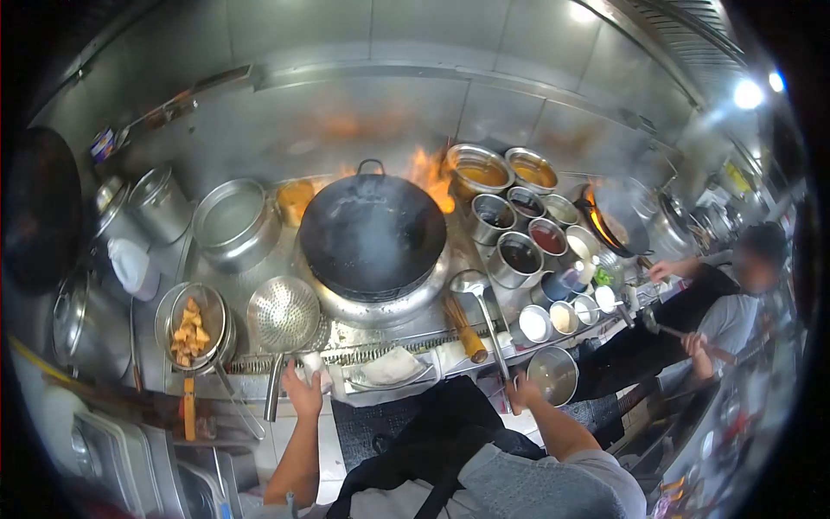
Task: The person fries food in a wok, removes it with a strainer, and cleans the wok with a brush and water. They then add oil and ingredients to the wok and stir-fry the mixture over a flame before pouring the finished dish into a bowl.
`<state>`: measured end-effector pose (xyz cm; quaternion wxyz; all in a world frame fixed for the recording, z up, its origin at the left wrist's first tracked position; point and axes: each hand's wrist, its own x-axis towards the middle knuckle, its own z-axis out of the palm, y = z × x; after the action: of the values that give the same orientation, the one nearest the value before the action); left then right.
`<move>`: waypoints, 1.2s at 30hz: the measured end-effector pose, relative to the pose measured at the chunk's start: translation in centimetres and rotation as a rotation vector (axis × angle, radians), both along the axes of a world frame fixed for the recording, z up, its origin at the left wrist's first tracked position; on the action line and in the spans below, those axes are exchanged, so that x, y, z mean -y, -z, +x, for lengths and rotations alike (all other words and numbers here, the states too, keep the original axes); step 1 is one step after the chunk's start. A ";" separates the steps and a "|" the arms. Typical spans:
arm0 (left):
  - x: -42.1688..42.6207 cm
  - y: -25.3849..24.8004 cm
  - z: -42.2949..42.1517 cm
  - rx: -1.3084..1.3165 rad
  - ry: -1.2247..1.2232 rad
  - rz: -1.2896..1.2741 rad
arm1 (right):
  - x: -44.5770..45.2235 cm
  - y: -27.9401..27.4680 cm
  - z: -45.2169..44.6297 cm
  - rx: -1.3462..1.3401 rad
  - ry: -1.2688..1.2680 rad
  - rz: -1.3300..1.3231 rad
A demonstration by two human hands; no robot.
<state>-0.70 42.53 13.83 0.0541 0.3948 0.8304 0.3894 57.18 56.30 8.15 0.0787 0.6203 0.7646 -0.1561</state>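
My left hand point(304, 391) is at the counter's front edge, its fingers around a bunched white cloth point(313, 363). Just left of it, the handle of a perforated strainer ladle point(284, 313) points down towards me. My right hand point(521, 394) grips the lower handle of a steel ladle point(469, 283), whose bowl rests on the counter right of the wok. A large black wok point(372, 233) sits on the burner ring, smoking, with flames behind it. A steel bowl point(553, 376) is beside my right hand.
Fried pieces point(190, 333) lie in a wire strainer at left, near a steel pot point(233, 223). Sauce containers point(519, 257) crowd the right. A bamboo brush point(467, 333) lies near the ladle. At far right a person point(722, 320) holds a ladle near another flaming wok point(616, 225).
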 end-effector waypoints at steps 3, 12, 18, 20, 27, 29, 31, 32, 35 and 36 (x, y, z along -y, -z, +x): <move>0.7 -2.3 0.3 0.044 0.052 0.090 | 3.5 0.4 0.0 -0.354 0.177 -0.265; -8.6 -8.2 9.5 0.082 0.514 0.338 | 4.1 -4.3 -1.4 -0.249 0.323 -0.223; -12.2 -7.7 20.5 0.450 1.206 -0.286 | 3.3 0.1 0.2 -0.413 0.259 -0.304; -12.5 -1.1 22.6 0.346 1.553 -0.441 | 2.1 0.0 0.1 -0.517 0.372 -0.485; -13.5 9.9 28.4 0.164 1.519 -0.745 | 3.6 -3.1 2.5 -0.609 0.390 -0.326; -14.7 12.4 30.5 0.141 1.462 -0.742 | 7.2 -4.4 3.9 -0.632 0.475 -0.321; -16.1 14.0 32.4 0.155 1.343 -0.804 | 11.9 -4.1 5.5 -0.549 0.552 -0.390; -17.0 14.5 33.3 0.202 1.300 -0.886 | 15.0 -3.4 6.7 -0.512 0.607 -0.444; -18.1 16.4 34.7 0.135 1.378 -1.147 | 25.6 0.4 10.4 -0.550 0.885 -0.612; -17.3 19.8 35.4 0.067 1.273 -1.168 | 31.2 3.2 11.5 -0.469 0.815 -0.565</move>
<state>34.70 59.88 -5.93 0.4807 0.6820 0.5163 -0.1929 68.71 25.08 4.96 0.0026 0.7697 0.3878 -0.5071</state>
